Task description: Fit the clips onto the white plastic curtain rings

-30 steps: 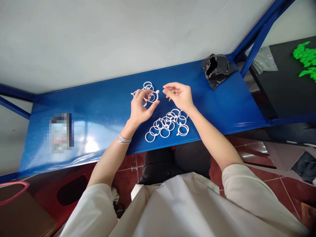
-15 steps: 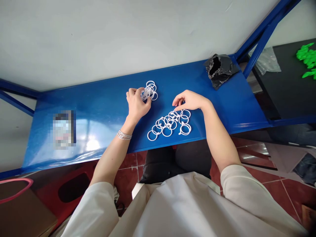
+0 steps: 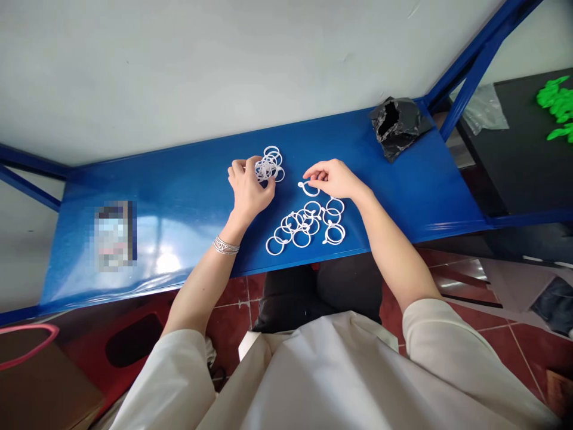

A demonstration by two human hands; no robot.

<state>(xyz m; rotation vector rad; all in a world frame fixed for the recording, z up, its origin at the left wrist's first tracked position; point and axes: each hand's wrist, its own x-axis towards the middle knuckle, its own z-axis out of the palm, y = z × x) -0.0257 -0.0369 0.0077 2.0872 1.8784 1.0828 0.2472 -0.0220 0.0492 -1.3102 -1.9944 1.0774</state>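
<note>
My left hand (image 3: 250,186) curls around the near left side of a heap of white curtain rings (image 3: 274,156), thumb and fingers on either side of it. Part of that heap is hidden by the hand. My right hand (image 3: 332,178) pinches a single white curtain ring (image 3: 310,192), its small eyelet pointing left. This ring is between the heap and a looser spread of several curtain rings (image 3: 302,239), which overlap one another close to the table's front edge.
A crumpled black plastic bag (image 3: 397,128) lies at the back right of the blue table (image 3: 192,173). On the left is a blurred-out object (image 3: 115,236). Blue frame bars (image 3: 470,77) rise at the table's ends. Green items (image 3: 557,101) sit on a dark surface farther right.
My right hand has moved left and slightly away from me, lifting one curtain ring off the loose spread towards the heap. My left hand has stayed almost still at the heap.
</note>
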